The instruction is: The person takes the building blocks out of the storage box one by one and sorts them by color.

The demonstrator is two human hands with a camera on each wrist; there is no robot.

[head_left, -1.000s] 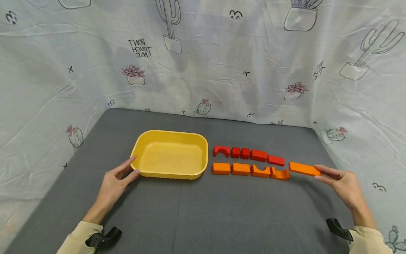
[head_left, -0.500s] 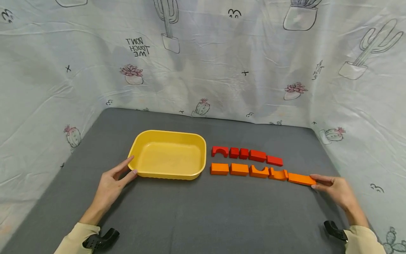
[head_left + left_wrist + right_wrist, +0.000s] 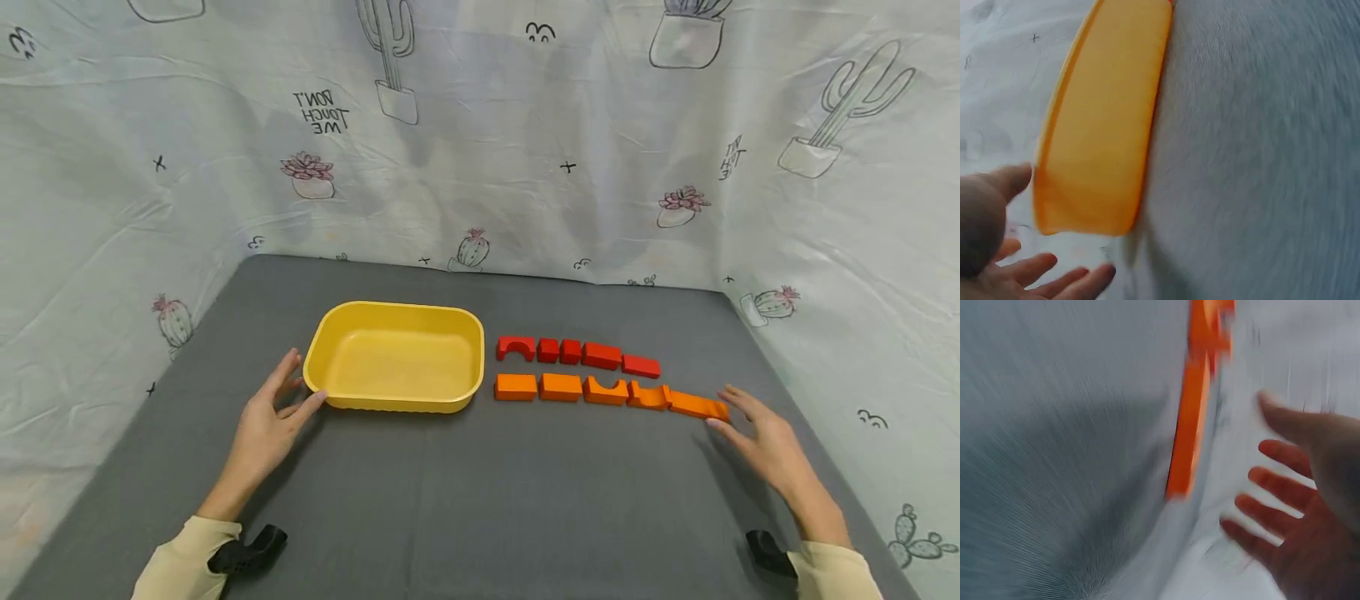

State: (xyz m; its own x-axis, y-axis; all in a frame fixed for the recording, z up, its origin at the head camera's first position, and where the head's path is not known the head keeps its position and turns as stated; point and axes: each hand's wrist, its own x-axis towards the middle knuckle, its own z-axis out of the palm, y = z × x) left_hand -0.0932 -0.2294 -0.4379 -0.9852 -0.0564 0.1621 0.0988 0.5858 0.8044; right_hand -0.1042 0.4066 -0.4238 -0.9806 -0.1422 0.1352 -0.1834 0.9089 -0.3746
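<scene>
A yellow plastic tray lies on the grey cloth, left of the middle. At its near left corner is my left hand, fingers spread; the left wrist view shows the thumb close to the rim and no grip on it. To the right, my right hand hovers with fingers extended beside a long orange block. A gap parts that hand from the block in the right wrist view. The long block ends a row with an orange block with a curved hollow, another hollowed one and plain orange blocks.
Behind the orange row runs a second row: a red arch block, small red cubes and longer red blocks. Patterned cloth hangs at the back and sides of the grey surface.
My right hand set the long orange block down at the right end of the orange row and let it go. My left fingers have come off the tray's side. The head view has shifted slightly.
</scene>
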